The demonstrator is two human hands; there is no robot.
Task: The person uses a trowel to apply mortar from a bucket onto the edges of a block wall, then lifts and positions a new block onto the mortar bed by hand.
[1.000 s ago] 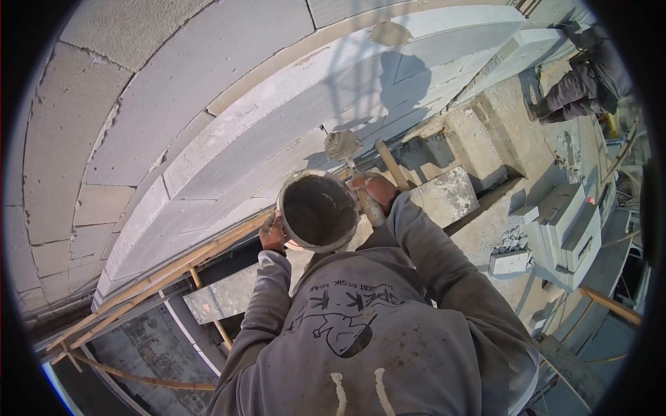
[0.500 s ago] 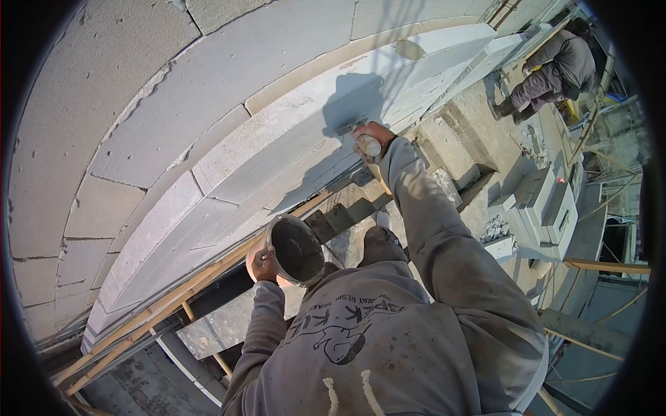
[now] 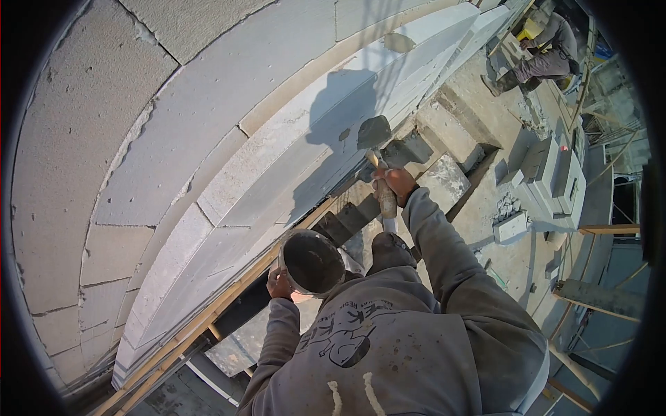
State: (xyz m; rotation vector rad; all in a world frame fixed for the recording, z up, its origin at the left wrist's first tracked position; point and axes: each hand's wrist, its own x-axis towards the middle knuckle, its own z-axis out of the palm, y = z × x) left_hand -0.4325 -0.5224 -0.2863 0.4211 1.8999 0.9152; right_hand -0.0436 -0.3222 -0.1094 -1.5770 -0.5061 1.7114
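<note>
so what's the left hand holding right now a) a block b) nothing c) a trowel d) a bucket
d: the left hand grips the rim of the bucket, while the trowel is in the right hand.

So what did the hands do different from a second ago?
The right hand lifted the trowel out of the bucket, pressed it to the block wall, then drew back with the blade bare. The left hand kept gripping the bucket, which sank lower.
</note>
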